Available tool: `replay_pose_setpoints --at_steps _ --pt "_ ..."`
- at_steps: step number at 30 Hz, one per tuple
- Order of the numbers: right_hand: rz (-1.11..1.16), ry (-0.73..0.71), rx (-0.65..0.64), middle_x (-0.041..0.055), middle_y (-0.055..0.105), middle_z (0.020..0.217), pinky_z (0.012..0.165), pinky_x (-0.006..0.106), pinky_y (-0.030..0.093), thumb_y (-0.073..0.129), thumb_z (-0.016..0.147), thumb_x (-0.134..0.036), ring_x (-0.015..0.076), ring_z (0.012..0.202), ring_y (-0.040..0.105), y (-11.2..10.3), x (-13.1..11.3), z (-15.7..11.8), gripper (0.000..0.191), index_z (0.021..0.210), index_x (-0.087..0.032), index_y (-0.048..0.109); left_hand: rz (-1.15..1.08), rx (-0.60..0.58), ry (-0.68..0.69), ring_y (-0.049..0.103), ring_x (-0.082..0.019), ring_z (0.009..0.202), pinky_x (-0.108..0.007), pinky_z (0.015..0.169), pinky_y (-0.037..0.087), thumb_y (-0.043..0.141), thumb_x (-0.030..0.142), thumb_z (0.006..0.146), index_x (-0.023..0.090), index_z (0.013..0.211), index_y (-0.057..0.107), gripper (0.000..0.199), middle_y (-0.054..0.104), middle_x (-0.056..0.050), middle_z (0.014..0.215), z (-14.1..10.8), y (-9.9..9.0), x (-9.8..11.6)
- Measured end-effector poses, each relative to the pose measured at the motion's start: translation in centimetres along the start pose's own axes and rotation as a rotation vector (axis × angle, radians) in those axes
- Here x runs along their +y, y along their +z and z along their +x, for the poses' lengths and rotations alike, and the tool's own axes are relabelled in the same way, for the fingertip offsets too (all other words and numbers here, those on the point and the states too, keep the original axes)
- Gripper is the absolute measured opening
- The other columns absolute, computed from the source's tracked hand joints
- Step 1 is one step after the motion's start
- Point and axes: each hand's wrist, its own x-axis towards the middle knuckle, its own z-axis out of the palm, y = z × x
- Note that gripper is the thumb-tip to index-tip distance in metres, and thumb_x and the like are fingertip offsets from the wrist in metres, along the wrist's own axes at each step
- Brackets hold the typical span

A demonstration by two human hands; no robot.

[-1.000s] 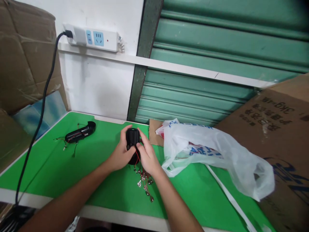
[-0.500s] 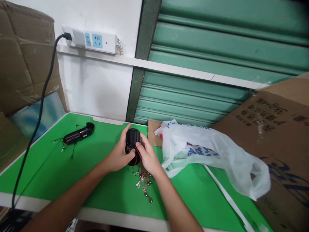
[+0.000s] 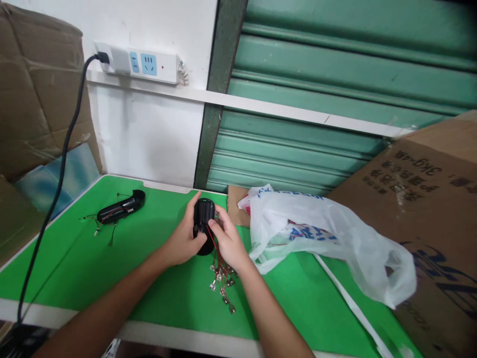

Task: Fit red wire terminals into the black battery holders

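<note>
A black plastic housing is held upright between both hands above the green tabletop. My left hand grips its left side, thumb across the lower front. Against its right side is my right hand, thumb and fingers closed on the housing and a red wire. Below the right hand hangs a bunch of red wires with small metal pieces; where their upper ends go is hidden by the fingers. At the left of the tabletop lies a second black part with thin wires.
A white plastic bag lies on the right beside a large cardboard box. A white strip runs to the front edge. Another carton stands left, with a black cable hanging from a power strip.
The small wire ends that hung just below the housing are no longer visible there. The red wire now runs straighter beside my right thumb. Both hands have barely moved.
</note>
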Motion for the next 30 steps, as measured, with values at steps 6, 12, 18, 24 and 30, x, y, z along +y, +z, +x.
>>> replay_pose_setpoints --at_steps 6,12,18,24,30 --pt "0.039 0.029 -0.032 0.0045 0.06 0.147 0.116 0.042 0.046 0.051 0.099 -0.031 0.0229 0.134 0.059 -0.1 -0.1 0.0 0.043 0.142 -0.028 0.054 -0.018 0.033 -0.014 0.053 -0.029 0.134 -0.047 0.119 0.037 0.062 0.02 0.086 0.024 0.16 0.025 0.083 0.049 -0.013 0.151 0.2 -0.2 0.4" --pt "-0.055 0.032 -0.064 0.0036 0.042 0.164 0.129 0.047 0.025 0.045 0.105 -0.04 0.0213 0.152 0.037 -0.1 -0.1 -0.4 0.056 0.159 -0.029 0.037 0.022 0.07 0.001 0.045 -0.03 0.144 -0.049 0.123 0.033 0.06 0.018 0.087 0.024 0.158 0.028 0.078 0.043 -0.014 0.159 0.4 -0.1 0.4" --pt "-0.186 0.012 -0.083 0.0058 0.034 0.167 0.128 0.046 0.029 0.037 0.108 -0.049 0.0218 0.154 0.034 0.0 -0.2 -0.9 0.065 0.166 -0.027 0.019 0.042 0.09 0.019 0.046 -0.031 0.143 -0.05 0.122 0.033 0.059 0.018 0.088 0.025 0.157 0.03 0.076 0.041 -0.014 0.16 0.4 -0.1 0.1" --pt "-0.195 0.031 -0.115 0.009 0.033 0.168 0.126 0.046 0.031 0.035 0.107 -0.054 0.023 0.155 0.032 0.5 -0.3 -1.0 0.073 0.167 -0.024 0.007 0.106 0.093 0.052 0.051 -0.03 0.138 -0.05 0.12 0.037 0.057 0.02 0.09 0.025 0.157 0.029 0.073 0.046 -0.014 0.154 0.3 -0.2 -0.5" --pt "-0.147 0.044 -0.043 0.0087 0.027 0.17 0.127 0.049 0.03 0.033 0.107 -0.057 0.0257 0.156 0.029 1.6 0.3 -1.1 0.073 0.167 -0.023 0.01 0.15 0.101 0.056 0.054 -0.029 0.133 -0.05 0.117 0.04 0.056 0.023 0.092 0.023 0.155 0.028 0.069 0.05 -0.015 0.149 0.5 -0.2 -0.6"
